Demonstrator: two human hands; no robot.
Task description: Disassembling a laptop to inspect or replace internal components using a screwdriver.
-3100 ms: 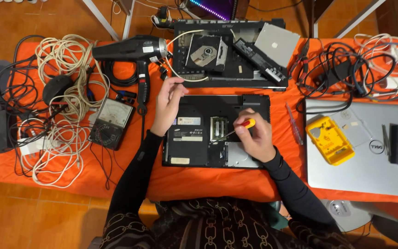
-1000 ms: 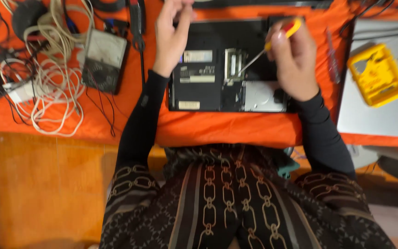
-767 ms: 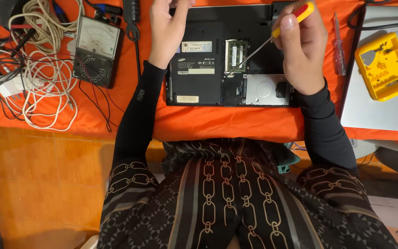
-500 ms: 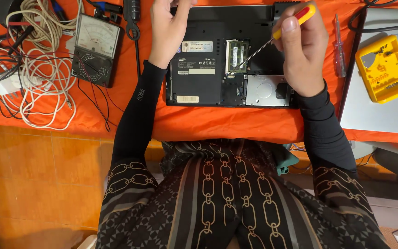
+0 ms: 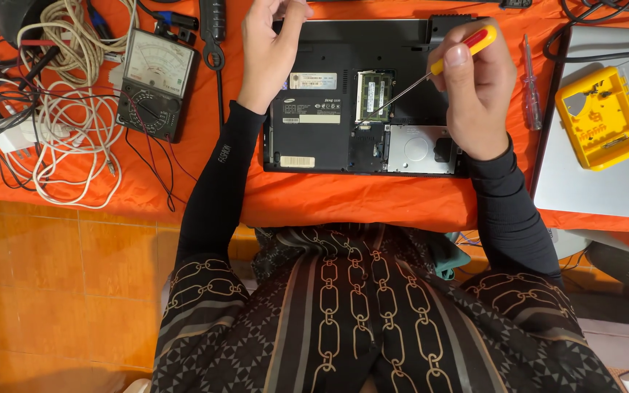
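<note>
While I look down from the head camera, a black laptop (image 5: 362, 94) lies upside down on an orange cloth (image 5: 343, 200), its base panel off. My right hand (image 5: 475, 91) is pinched around a screwdriver (image 5: 431, 71) with a red and yellow handle; its thin steel shaft slants down to the green memory card (image 5: 373, 94) in the open bay. My left hand (image 5: 267, 51) rests flat on the laptop's far left corner, fingers pressed down on the casing, gripping nothing.

I judge the screwdriver light and stiff, best held at its smooth plastic handle. The laptop looks rigid and fairly heavy, its bare boards fragile, so the matte plastic edges are the place to hold.

Left of the laptop sits a boxy meter (image 5: 156, 84) with a pale dial, then loose cream cables (image 5: 74, 138). Right of the laptop lie a slim clear-handled driver (image 5: 531, 84), a yellow plastic case (image 5: 600, 116) and a grey, smooth-lidded second laptop (image 5: 598, 185).
</note>
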